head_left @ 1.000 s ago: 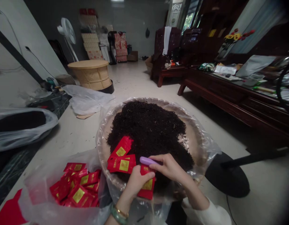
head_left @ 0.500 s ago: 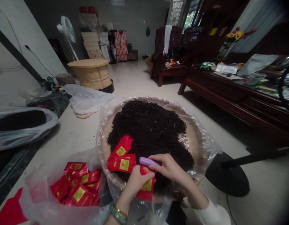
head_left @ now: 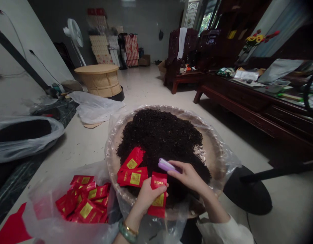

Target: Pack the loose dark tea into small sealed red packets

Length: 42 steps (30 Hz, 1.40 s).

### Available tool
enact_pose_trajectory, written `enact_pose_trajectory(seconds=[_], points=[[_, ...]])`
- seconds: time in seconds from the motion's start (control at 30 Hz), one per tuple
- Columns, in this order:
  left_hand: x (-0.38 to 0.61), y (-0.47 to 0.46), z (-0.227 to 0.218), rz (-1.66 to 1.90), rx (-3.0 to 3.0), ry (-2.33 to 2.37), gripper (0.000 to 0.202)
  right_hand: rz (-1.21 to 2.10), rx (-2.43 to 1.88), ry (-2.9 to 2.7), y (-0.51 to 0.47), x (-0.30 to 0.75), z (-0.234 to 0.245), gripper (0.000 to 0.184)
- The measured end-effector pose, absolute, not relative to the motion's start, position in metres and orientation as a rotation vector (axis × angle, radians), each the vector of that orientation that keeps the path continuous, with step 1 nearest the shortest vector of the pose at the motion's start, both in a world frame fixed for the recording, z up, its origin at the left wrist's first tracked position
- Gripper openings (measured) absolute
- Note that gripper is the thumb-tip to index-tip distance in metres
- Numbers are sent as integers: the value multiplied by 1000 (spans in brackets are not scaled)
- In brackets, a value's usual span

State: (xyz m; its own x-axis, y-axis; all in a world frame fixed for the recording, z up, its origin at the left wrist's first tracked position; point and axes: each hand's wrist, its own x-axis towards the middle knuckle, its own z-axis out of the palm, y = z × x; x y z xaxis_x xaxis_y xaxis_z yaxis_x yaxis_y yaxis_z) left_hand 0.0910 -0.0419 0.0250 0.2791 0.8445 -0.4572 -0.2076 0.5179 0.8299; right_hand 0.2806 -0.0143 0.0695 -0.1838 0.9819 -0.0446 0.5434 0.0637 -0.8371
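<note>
My left hand [head_left: 146,196] grips a red foil tea packet [head_left: 159,180] with a gold label, upright over the near rim of a round woven tray [head_left: 212,149]. In my right hand [head_left: 185,173], just above and to the right of the packet's top edge, is a small purple handheld bag sealer [head_left: 167,165]; it is apart from the packet. Dark loose tea leaves [head_left: 161,135] lie heaped in the plastic-lined tray. Several more red packets [head_left: 136,177] rest on the tray's left side, near my left hand.
Left of the tray, a clear plastic bag [head_left: 42,203] holds several red packets [head_left: 86,210]. Another bag [head_left: 21,149] of dark leaves lies at far left. A black round stand base [head_left: 248,193] is on the right, below a dark wooden table [head_left: 237,101]. A woven drum-shaped stand [head_left: 100,79] is behind.
My right hand has lifted the purple sealer up and away from the top of the red packet, uncovering its upper edge. My left hand still holds the packet in nearly the same place.
</note>
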Motion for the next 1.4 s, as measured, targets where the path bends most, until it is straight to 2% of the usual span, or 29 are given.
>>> enact_pose_trajectory(seconds=[0.13, 0.23, 0.33, 0.43, 0.53, 0.87, 1.0, 1.2, 1.4], points=[[92, -43, 26, 811, 701, 1048, 61, 754, -1686, -1763, -8, 294, 58, 52], [95, -44, 27, 812, 707, 1042, 61, 629, -1577, -1783, -13, 283, 57, 42], [95, -43, 31, 816, 735, 1048, 59, 762, -1431, -1813, -23, 262, 59, 24], [92, -40, 39, 908, 789, 1072, 51, 893, -1365, -1772, -32, 248, 60, 33], [92, -38, 45, 1027, 766, 1123, 43, 939, -1352, -1750, -36, 245, 63, 34], [95, -43, 46, 1067, 630, 1081, 49, 1138, -1349, -1655, -37, 249, 61, 35], [92, -45, 37, 868, 757, 968, 52, 899, -1422, -1684, -33, 257, 46, 36], [90, -46, 15, 929, 711, 1000, 62, 190, -1705, -1851, -17, 278, 17, 34], [85, -43, 29, 953, 713, 1014, 58, 90, -1772, -2122, -11, 284, 5, 48]])
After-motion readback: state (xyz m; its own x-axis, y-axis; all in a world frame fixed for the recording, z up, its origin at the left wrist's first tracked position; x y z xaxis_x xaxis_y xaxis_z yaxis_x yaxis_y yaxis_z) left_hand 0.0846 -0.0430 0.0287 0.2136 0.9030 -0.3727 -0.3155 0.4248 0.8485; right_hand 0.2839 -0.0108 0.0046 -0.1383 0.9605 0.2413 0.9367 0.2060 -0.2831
